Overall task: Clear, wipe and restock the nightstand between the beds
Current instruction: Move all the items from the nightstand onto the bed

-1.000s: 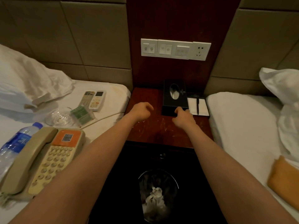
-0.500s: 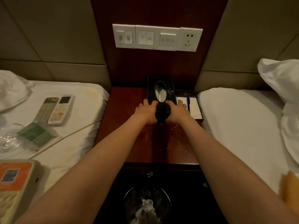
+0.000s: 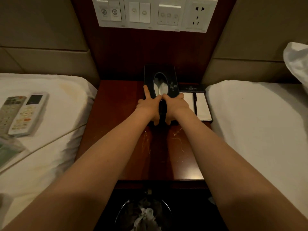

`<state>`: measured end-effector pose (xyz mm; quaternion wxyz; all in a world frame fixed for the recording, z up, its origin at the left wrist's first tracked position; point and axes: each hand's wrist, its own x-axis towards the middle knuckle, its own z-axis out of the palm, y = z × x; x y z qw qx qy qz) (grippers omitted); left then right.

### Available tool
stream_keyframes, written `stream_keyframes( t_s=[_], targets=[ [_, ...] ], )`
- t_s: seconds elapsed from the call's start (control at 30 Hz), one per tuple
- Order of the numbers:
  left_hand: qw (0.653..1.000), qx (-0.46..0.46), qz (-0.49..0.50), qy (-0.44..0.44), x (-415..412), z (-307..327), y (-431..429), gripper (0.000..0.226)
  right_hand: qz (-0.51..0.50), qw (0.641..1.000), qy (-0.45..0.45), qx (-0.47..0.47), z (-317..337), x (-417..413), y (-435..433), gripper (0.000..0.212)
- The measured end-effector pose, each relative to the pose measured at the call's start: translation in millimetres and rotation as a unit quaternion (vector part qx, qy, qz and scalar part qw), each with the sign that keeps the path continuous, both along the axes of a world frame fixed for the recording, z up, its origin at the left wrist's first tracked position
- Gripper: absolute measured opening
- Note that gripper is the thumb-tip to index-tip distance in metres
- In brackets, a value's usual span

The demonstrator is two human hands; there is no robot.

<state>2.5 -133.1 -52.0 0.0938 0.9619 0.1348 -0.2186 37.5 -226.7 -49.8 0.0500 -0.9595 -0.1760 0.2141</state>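
A black tissue box (image 3: 168, 77) with an oval opening and white tissue stands at the back of the dark red nightstand (image 3: 116, 124). My left hand (image 3: 148, 105) grips the box's near left end, fingers lying on its top and thumb down its front. My right hand (image 3: 176, 106) grips the near right end the same way. Right of the box lies a black notepad holder (image 3: 200, 104) with white paper and a pen. The nightstand top shows pale scratches or smears in front of the box.
Two remote controls (image 3: 23, 112) and a green packet (image 3: 6, 150) lie on the left bed. The right bed (image 3: 258, 130) has a white pillow at its head. A switch and socket panel (image 3: 155, 14) is on the wall. A bin (image 3: 143, 214) with crumpled paper stands below.
The view has closed in on the nightstand. My hands went from hovering near the tissue box to gripping its near end on both sides.
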Motion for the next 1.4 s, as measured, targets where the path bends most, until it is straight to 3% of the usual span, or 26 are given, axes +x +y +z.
stream_keyframes(
  t_s=[0.27, 0.63, 1.13, 1.4],
  targets=[
    [0.998, -0.047, 0.031, -0.013, -16, 7, -1, 0.108, 0.019, 1.0, -0.012, -0.022, 7, -11, 0, 0.098],
    [0.997, -0.015, 0.06, -0.053, -83, 53, 18, 0.102, 0.059, 0.998, -0.025, 0.017, 51, -69, 19, 0.093],
    [0.985, 0.029, 0.141, -0.093, -241, 105, 75, 0.098, 0.174, 0.982, -0.024, 0.068, 106, -208, 78, 0.085],
    [0.958, 0.045, 0.253, -0.127, -348, 110, 119, 0.091, 0.29, 0.951, -0.042, 0.097, 114, -296, 137, 0.077]
  ],
)
